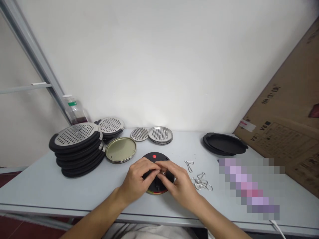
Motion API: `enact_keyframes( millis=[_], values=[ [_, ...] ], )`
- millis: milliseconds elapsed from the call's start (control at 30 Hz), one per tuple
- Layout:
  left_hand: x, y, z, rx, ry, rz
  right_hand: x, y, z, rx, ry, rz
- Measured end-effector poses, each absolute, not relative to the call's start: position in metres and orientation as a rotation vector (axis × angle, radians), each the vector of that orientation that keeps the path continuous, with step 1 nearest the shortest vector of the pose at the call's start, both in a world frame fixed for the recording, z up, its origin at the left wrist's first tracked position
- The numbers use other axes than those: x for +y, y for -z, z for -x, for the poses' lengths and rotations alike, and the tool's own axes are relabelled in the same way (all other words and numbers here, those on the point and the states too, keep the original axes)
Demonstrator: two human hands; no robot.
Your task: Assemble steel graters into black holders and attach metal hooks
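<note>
Closely, a small metal piece [163,172] is pinched by the fingers [156,167] of the left hand [136,177] and right hand [178,183], over a black round disc [156,158] near the front edge of the desk [40,189]; a steady fingertip pinch is advised.

bright even light | glare on wall [159,121] | pixelated patch [249,187]

The round disc [161,157] is dull black plastic. The grater plates [77,134] at the left are shiny metal on matt black plastic. The lid [121,149] is smooth gold metal. The thin clips [201,182] are bright wire. The big box [281,113] at the right is plain brown card
</note>
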State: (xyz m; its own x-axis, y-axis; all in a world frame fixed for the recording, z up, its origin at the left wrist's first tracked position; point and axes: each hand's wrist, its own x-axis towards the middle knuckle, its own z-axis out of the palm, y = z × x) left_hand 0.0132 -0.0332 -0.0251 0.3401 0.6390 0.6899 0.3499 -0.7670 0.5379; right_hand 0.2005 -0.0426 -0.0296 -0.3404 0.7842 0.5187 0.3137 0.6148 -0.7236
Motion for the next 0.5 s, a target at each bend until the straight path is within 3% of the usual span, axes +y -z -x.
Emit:
enact_keyframes(
  millis=[500],
  values=[
    [-0.036,0.022,-0.011,0.865,-1.401,-2.276,-0.042,0.026,-0.210,-1.864,-0.985,0.995]
  ],
)
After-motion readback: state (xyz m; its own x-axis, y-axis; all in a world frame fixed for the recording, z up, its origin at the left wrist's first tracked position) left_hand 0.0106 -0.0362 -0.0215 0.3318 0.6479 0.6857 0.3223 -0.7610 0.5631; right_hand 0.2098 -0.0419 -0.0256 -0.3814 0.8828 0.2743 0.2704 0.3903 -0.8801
